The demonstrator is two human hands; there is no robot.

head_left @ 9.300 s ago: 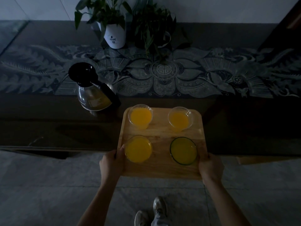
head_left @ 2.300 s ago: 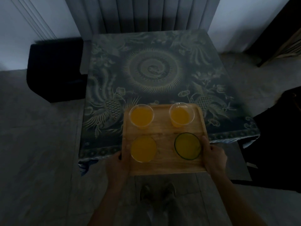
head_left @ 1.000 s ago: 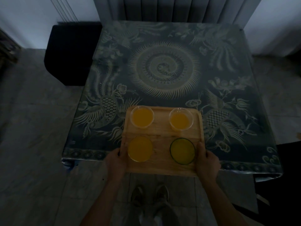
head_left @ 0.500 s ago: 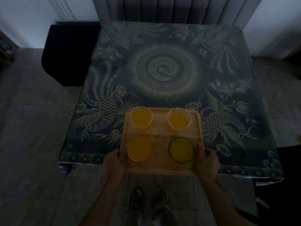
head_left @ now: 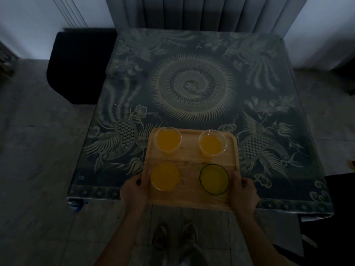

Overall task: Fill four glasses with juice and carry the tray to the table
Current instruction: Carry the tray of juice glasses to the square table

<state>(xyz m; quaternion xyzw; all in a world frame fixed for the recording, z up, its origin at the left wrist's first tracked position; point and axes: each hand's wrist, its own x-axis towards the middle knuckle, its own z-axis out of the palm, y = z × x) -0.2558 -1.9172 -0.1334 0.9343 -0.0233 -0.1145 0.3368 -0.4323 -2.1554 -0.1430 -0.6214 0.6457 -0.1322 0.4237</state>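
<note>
A wooden tray sits over the near edge of a square table with a dark patterned cloth; its near end overhangs the edge. On it stand a clear glass of orange juice at far left, another at far right, a third at near left, and a dark-rimmed glass of juice at near right. My left hand grips the tray's near left side. My right hand grips its near right side. Whether the tray rests on the table I cannot tell.
A black seat stands at the table's far left corner. Grey curtains hang behind the table. A dark object lies at the near right. My shoes are on the tiled floor below the tray.
Since the counter with the jug and plants, I have carried the tray to the patterned table. Over the last second the tray moved slightly further over the table's near edge.
</note>
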